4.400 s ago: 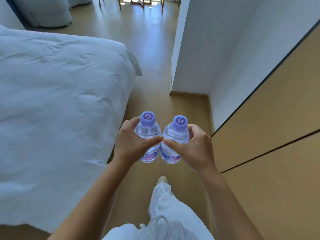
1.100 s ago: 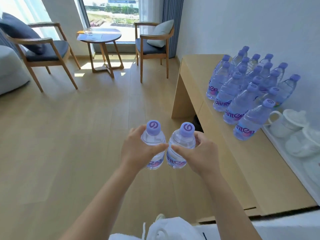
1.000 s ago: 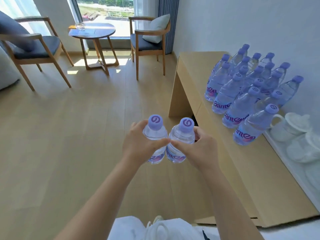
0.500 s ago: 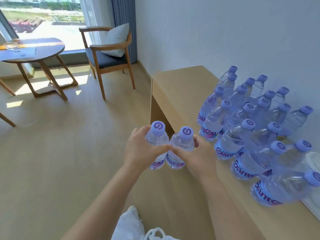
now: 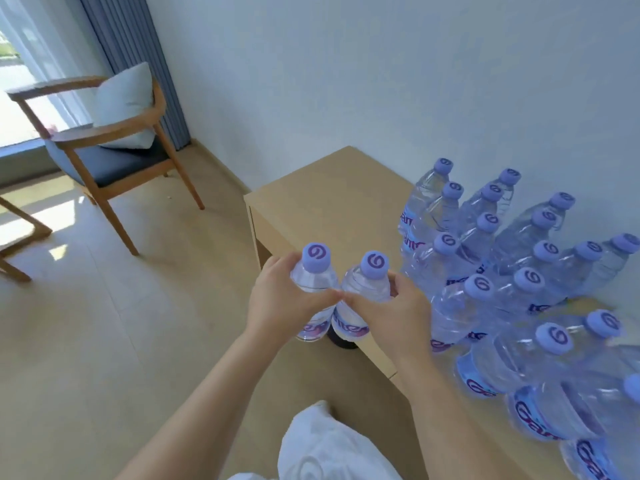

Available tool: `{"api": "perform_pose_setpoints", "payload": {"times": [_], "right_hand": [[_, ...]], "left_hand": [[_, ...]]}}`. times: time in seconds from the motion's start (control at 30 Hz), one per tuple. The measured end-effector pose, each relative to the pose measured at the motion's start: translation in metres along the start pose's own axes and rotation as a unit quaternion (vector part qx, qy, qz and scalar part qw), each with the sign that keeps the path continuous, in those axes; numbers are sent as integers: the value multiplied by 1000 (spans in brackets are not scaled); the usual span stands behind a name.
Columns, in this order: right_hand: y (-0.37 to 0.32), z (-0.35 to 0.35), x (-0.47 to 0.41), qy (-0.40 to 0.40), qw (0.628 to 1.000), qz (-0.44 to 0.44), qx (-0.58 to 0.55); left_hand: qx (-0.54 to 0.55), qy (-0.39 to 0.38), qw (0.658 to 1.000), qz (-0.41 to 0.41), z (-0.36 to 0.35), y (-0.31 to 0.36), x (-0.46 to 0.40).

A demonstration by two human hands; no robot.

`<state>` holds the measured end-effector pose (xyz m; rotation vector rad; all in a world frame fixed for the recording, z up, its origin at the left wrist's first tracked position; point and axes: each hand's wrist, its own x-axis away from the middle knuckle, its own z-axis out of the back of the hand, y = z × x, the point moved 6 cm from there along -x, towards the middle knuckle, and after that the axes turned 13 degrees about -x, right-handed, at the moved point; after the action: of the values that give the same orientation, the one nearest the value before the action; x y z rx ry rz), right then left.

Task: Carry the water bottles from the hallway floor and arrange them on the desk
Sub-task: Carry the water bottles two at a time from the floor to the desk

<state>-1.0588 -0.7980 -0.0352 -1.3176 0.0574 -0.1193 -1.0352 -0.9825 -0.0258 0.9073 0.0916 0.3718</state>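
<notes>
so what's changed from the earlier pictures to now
The person walked from the hallway to the desk, now beside the bottle cluster. Unchanged: left hand grips one bottle, right hand the other, neither set down.

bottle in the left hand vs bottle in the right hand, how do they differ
The left-hand bottle sits slightly higher in view and farther from the desk; the right-hand bottle is nearer the desk bottles. Each is gripped by its own hand, left hand and right hand. Both are upright, clear, purple-capped, touching side by side.
</notes>
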Motion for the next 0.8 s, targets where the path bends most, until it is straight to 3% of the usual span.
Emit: {"api": "perform_pose_setpoints", "payload": {"times": [0.23,0.43,0.8], "right_hand": [[-2,-25,-73,53,998,-5,-32],[-2,-24,-112,150,988,-8,-41],[1,-22,-126,299,949,-74,-61]], "left_hand": [[-7,-59,998,-36,-21,17,-101],[22,-131,990,-52,-57,35,-164],[31,-323,931,-168,-128,73,-230]]}}
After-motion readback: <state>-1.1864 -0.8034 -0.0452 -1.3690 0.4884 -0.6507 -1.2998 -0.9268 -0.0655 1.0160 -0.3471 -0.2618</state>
